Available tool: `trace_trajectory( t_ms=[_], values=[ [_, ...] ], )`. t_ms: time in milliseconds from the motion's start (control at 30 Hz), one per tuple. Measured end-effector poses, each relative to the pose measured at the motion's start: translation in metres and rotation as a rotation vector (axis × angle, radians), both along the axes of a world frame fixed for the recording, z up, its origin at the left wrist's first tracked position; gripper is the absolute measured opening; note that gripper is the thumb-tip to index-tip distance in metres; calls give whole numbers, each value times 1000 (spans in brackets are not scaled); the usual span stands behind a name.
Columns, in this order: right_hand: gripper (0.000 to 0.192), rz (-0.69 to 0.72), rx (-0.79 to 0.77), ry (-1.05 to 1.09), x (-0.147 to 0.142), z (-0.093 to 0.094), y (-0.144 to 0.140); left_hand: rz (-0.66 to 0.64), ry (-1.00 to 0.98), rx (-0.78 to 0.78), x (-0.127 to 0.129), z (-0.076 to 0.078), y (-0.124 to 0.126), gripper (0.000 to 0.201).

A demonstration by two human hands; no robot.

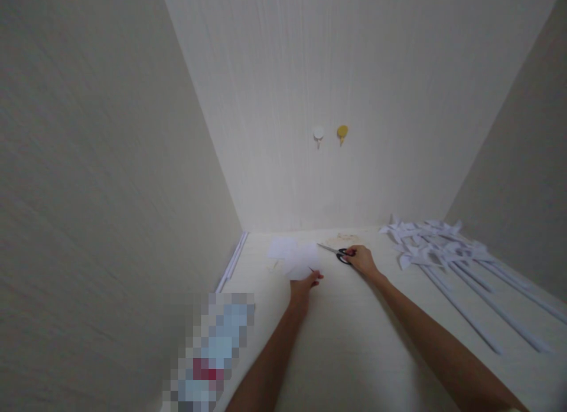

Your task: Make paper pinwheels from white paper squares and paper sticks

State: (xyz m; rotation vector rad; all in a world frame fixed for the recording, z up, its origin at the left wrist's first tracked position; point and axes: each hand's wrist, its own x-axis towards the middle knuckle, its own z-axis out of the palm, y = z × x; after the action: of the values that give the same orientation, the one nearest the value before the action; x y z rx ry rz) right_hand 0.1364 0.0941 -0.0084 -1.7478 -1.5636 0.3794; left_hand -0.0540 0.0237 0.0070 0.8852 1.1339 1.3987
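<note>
Your left hand [305, 284] pinches the near edge of a paper [301, 259] on the table [354, 341]. Your right hand [363, 260] is closed on the scissors [337, 252], blades near the paper; pinwheels [438, 246] lie right.

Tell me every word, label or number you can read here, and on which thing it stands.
None can be read.
The paper sheet in the left hand looks blank.
The scissors under the right hand show no mark.
The bottle is blurred out.

White paper pinwheels [436, 246] on sticks; two wall hooks [330, 134], perhaps adhesive.
</note>
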Motion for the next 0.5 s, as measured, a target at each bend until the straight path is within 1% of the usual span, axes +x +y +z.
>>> trace_trajectory(
  t_ms=[300, 433, 500],
  values=[
    [17, -7, 65, 62, -1, 1, -7, 1, -16, -9, 0, -1, 0, 15],
    [20, 3, 119, 115, 0, 8, -20, -10, -20, 10, 0, -1, 0, 14],
    [23, 49, 131, 148, -4, 13, -30, -6, -10, 18, 1, 0, -1, 15]
  ],
)
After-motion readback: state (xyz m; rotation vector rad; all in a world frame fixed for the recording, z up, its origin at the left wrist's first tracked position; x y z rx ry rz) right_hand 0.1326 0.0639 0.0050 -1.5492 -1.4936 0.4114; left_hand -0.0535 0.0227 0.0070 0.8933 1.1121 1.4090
